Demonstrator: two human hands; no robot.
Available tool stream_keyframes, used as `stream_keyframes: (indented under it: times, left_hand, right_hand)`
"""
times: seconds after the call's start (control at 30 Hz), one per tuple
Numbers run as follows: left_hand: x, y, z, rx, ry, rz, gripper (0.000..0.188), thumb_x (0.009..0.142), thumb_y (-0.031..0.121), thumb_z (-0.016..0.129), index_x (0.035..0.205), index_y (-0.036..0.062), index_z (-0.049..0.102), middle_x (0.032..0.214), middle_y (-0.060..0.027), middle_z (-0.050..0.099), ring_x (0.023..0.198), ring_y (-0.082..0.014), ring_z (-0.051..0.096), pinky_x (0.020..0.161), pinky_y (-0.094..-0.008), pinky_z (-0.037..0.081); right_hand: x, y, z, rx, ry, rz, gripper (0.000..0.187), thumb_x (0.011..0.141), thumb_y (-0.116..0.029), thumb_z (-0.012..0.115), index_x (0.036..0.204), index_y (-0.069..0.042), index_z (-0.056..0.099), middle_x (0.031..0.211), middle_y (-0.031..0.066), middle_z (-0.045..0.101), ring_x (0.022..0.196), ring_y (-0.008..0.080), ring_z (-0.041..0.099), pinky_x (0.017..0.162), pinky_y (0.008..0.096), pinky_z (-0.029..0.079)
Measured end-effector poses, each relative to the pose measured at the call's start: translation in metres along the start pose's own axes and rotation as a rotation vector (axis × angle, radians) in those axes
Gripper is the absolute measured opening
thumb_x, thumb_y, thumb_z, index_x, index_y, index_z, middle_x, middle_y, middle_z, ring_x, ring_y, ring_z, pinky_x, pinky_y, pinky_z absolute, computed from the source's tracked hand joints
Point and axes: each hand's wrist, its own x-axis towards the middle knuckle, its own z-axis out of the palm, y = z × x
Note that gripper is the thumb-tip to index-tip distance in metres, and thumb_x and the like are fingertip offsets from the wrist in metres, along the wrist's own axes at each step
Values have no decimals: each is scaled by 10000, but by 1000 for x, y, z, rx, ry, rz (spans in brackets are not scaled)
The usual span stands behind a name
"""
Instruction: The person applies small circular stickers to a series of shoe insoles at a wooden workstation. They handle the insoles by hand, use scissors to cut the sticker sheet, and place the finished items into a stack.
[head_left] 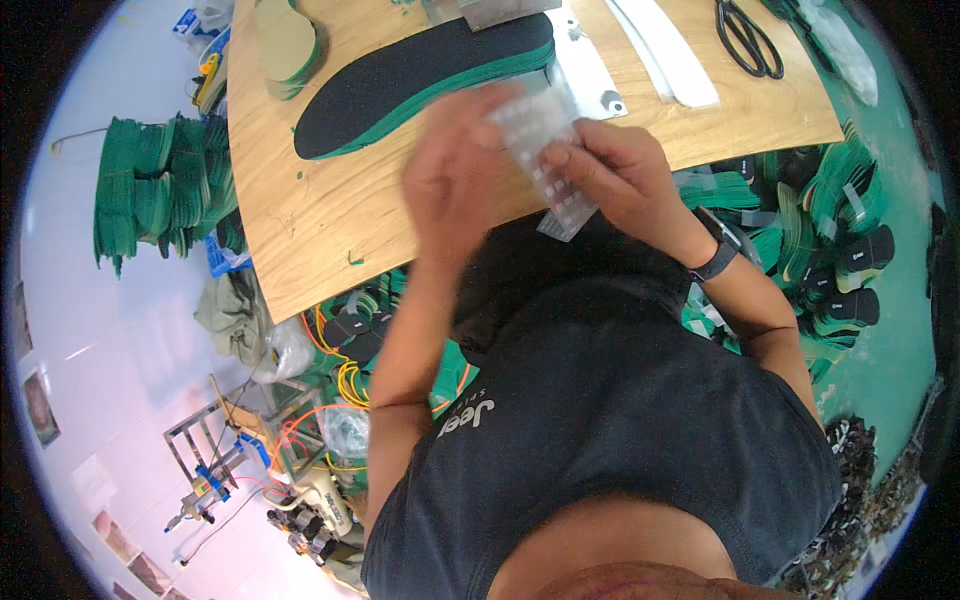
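Observation:
My right hand (628, 182) grips a translucent sheet (528, 135) with rows of small pale spots, its thumb pressed on the surface. The sheet hangs tilted over the table's near edge; whether it holds stickers or something else is too unclear to tell. My left hand (455, 170) is at the sheet's upper left side, smeared by motion, so its fingers cannot be made out. Just beyond my hands lies a stack of insoles (400, 85) with a black top and green edges.
On the wooden table (350, 210) are beige insoles (284, 45), white strips (665, 50) and black-handled scissors (748, 40). Green insole stacks (165, 190) stand at the left. More bundled insoles (850, 260) lie below the table at the right. Yellow and orange hoses (350, 380) run below left.

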Motion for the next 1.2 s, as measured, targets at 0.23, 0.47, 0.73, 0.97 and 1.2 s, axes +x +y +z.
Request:
stream_keyframes:
  times: [0.23,0.47,0.73,0.97,1.2]
  left_hand:
    - [100,-25,-80,928,-308,344,579,674,386,766,1130,60,622,1042,-127,649,1002,-309,587,897,-372,448]
    - [107,-43,-76,969,-506,70,699,663,485,744,1163,23,588,998,-174,637,895,-338,610,811,-387,480]
    - [104,-49,-76,969,-463,128,672,665,481,745,1123,12,598,964,-174,640,875,-334,613,789,-389,479]
    - [105,-46,-77,998,-527,35,660,712,444,738,1205,49,548,1089,-145,607,990,-330,577,861,-386,461]
    - [103,-50,-79,1018,-528,36,662,716,464,729,1216,70,546,1092,-143,607,995,-332,571,877,-400,448]
  right_hand:
    - [35,16,1,483,170,406,247,923,-214,563,845,5,646,746,8,623,645,37,545,555,193,441]
    - [73,18,1,621,237,517,194,906,-164,565,827,-1,636,726,34,642,572,82,580,512,208,454]
    - [80,28,2,645,262,474,199,912,-158,554,823,0,635,711,40,640,554,81,576,491,211,448]
    - [81,28,3,658,273,468,209,913,-164,553,800,-7,631,695,39,638,545,80,574,486,212,449]
    - [80,28,3,620,316,488,192,908,-152,558,809,-4,630,696,39,632,549,85,570,495,213,450]
